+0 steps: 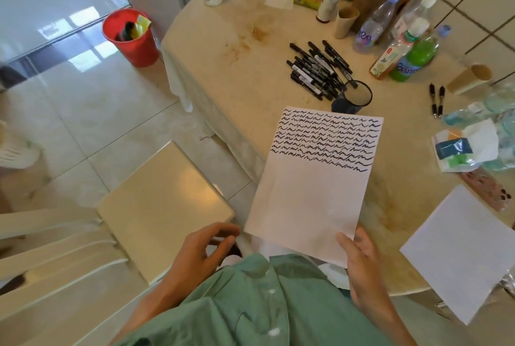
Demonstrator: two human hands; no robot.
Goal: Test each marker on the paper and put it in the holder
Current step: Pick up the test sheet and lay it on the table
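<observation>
Holding scribble-filled test paper [312,187] by its near corner w/ right hand [362,267], left hand [203,248] loosely curled, empty; judged prep step, next: lay sheet flat, pick marker from pile [317,70] beside mug holder [351,97].

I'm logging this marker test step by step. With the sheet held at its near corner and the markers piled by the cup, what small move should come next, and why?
Probably lay the paper flat on the table. The right hand pinches its near corner, so it overhangs the edge, while the left hand holds nothing. The markers lie piled beside the empty cup.
</observation>
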